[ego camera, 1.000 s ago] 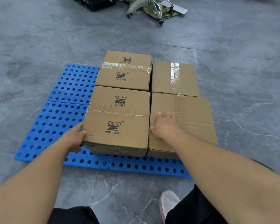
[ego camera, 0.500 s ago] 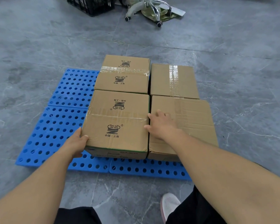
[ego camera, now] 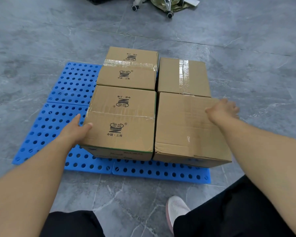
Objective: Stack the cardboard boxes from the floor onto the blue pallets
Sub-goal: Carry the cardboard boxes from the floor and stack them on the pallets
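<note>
Several cardboard boxes sit packed in a two-by-two block on the blue pallets (ego camera: 55, 127). The near-left box (ego camera: 121, 120) bears a black logo; my left hand (ego camera: 75, 130) presses flat against its left side, thumb on the top edge. The near-right box (ego camera: 186, 127) is plain; my right hand (ego camera: 223, 109) lies over its far right top corner, fingers spread and relaxed. Behind them stand a far-left logo box (ego camera: 129, 69) and a far-right taped box (ego camera: 183, 76).
The left part of the pallets lies bare, with rows of round holes. Grey stone-tile floor surrounds everything. An office chair base with castors (ego camera: 167, 7) and a dark crate (ego camera: 99, 0) are at the top edge. My white shoe (ego camera: 175, 209) stands near the pallets' front edge.
My right hand has moved from the seam between the two near boxes to the far right corner of the near-right box. My left hand slid slightly forward along the near-left box's side.
</note>
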Available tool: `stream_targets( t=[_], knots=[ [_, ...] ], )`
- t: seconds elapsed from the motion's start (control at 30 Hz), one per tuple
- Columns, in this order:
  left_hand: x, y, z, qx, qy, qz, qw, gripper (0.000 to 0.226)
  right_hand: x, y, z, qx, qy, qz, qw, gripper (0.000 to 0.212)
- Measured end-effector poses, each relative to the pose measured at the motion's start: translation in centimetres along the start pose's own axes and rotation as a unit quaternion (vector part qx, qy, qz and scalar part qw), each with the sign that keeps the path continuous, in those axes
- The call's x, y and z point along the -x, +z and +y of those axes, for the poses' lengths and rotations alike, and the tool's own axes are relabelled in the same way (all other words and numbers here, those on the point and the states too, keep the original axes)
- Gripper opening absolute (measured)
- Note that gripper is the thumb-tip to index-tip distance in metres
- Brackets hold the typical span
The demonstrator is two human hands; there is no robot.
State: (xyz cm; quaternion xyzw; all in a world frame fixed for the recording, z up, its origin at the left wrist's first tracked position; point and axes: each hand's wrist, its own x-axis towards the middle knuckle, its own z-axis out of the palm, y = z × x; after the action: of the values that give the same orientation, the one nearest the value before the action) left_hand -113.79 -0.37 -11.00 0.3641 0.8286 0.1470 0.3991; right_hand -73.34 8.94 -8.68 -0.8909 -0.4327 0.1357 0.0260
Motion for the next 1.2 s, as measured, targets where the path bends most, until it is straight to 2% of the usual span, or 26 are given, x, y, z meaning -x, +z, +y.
stream_targets(
  t=[0.1, 0.27, 0.87, 1.2],
  knots=[
    [-0.9, 0.2, 1.4, -0.009, 0.013, 0.003, 1.0, 0.071, -1.1, 0.6, 1.2, -0.007, 0.054, -0.057, 0.997, 0.061],
    [-1.1, 1.1, 3.0, -0.059, 0.023, -0.002, 0.998, 0.06, -1.4, 1.2, 1.4, -0.006, 0.029, -0.128, 0.991, 0.049],
    [-0.5, 1.7, 3.4, -0.119, 0.014, 0.032, 0.992, 0.059, -1.4, 1.4, 0.9, -0.02, 0.013, -0.131, 0.991, 0.053],
    [-0.4, 1.4, 3.7, -0.103, 0.024, 0.033, 0.994, 0.055, -0.9, 1.2, 0.4, -0.008, 0.026, -0.127, 0.992, 0.051]
  ],
)
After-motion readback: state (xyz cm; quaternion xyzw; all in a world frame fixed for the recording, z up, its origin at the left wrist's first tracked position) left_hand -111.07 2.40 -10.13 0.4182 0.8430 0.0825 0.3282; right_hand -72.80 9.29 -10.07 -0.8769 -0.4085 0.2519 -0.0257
